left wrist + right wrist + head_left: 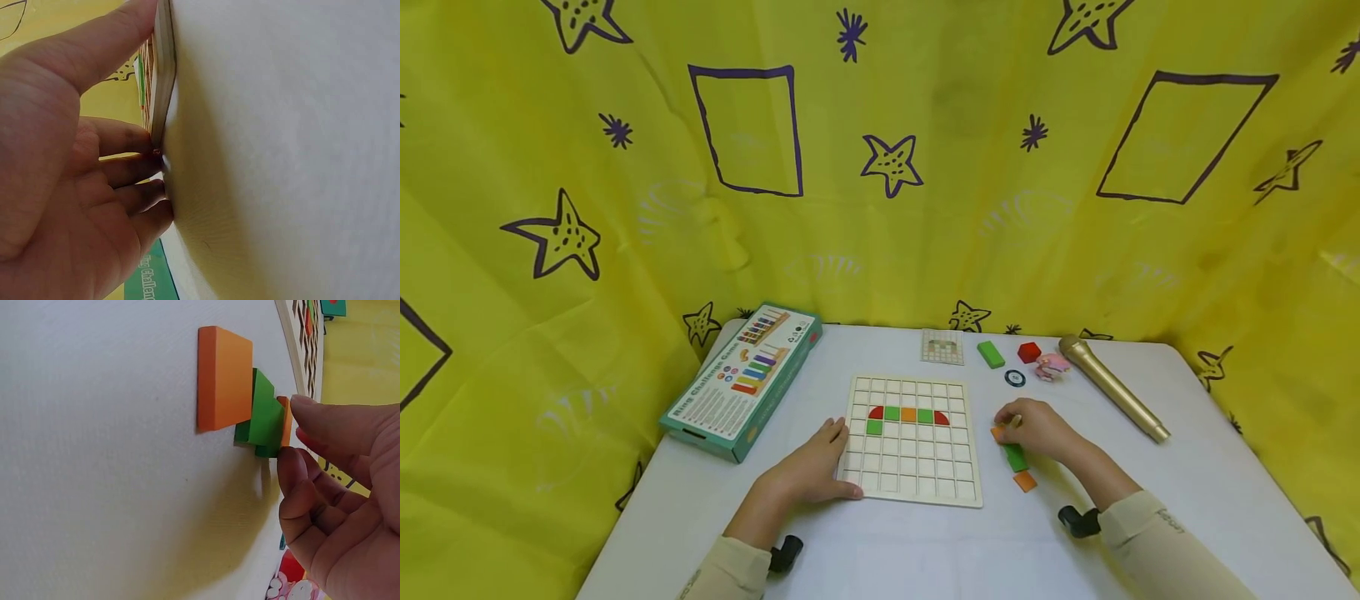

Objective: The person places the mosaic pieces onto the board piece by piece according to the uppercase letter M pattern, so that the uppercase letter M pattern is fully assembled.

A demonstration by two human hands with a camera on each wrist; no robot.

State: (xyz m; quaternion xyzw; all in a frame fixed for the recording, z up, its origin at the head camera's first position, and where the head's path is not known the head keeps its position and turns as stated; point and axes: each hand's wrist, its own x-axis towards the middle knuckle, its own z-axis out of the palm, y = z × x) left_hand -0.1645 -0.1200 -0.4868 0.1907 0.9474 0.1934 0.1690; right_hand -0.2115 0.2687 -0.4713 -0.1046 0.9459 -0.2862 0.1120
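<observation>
A pale wooden grid board (906, 465) lies flat with a row of red, green and orange tiles across it, plus a green tile (874, 427) under the row's left end. My left hand (811, 468) rests against the board's left edge, fingers stretched along the side and thumb at the near corner. Right of the board, my right hand (1036, 427) pinches an orange tile (287, 422) between thumb and forefinger. Green tiles (265, 415) lie just beside it, and another orange tile (1025, 482) lies nearest me.
On the left lies a Ring Challenge Game box (741, 375). Behind the board are a small pattern card (942, 357), a green block (990, 354), a red block (1028, 352), a round chip (1015, 378) and a pink toy (1052, 367). A gold microphone (1116, 390) lies at right.
</observation>
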